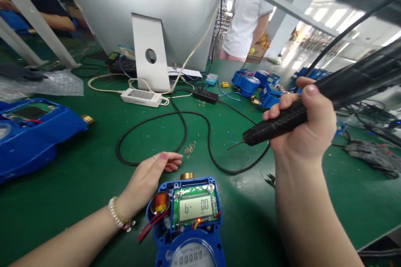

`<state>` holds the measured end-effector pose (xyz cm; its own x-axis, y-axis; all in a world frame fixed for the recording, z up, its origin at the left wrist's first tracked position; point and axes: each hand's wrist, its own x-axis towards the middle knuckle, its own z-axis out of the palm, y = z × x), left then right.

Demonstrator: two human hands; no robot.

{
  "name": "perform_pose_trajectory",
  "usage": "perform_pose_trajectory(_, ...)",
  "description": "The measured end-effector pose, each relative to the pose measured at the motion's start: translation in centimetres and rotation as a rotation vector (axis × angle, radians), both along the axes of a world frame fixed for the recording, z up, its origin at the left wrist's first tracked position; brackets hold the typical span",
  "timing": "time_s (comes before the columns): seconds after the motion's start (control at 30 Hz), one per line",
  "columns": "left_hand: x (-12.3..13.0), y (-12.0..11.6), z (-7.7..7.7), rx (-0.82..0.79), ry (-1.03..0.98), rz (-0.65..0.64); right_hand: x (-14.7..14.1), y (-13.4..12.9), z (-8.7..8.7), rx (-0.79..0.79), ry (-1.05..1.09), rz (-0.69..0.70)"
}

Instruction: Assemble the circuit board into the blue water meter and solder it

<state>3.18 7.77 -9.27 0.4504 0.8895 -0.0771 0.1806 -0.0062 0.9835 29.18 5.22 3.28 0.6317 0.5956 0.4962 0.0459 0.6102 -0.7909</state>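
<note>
On the green table (pixel 103 192), a blue meter (pixel 159 240) with an open top shows a lit circuit board and a display (pixel 196 208). My left hand (pixel 148 179) is just behind its left side, near a small pile of screws (pixel 189 149). Its fingers are bent together, and whatever may be between the fingertips is too small to make out. Raised at the right, my right hand (pixel 300 125) is wrapped round a black electric screwdriver (pixel 275 127), whose thin bit points left above the table.
A black cable (pixel 209 133) loops across the table. Behind are a monitor (pixel 150 50), a white adapter (pixel 141 97) and several blue meters (pixel 246 82). Another blue meter (pixel 40 133) lies left. A person (pixel 246 12) stands beyond the table; another person's arm (pixel 58 21) shows at upper left.
</note>
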Motion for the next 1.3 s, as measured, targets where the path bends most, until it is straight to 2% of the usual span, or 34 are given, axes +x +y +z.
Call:
perform_pose_trajectory(0.1,0.2,0.1,-0.4,0.043,0.019,0.004,-1.3,1.5,-1.6,0.053,0.012,-0.013)
perform_pose_trajectory(0.33,0.1,0.6,-1.0,0.159,0.112,0.059,-4.2,6.8,-6.0,0.139,0.067,-0.059)
perform_pose_trajectory(0.5,0.3,0.4,-0.6,0.234,0.143,0.105,-4.7,7.9,-7.5,0.124,0.074,-0.042)
perform_pose_trajectory(0.6,0.3,0.5,-0.6,0.258,0.124,0.134,-5.1,7.2,-6.7,0.119,0.094,-0.013)
perform_pose_trajectory(0.8,0.1,0.9,-0.2,0.320,0.028,0.174,-6.4,3.3,-1.8,0.120,0.158,0.122)
perform_pose_trajectory(0.9,-0.2,0.7,0.4,0.337,-0.041,0.144,-7.1,1.4,-0.1,0.106,0.155,0.191)
perform_pose_trajectory(1.1,-0.4,0.0,0.9,0.330,-0.162,0.090,-7.8,-0.2,0.4,0.089,0.082,0.262)
perform_pose_trajectory(1.3,-0.2,-0.1,1.4,0.329,-0.134,0.102,-7.8,-0.6,0.5,0.079,0.060,0.260)
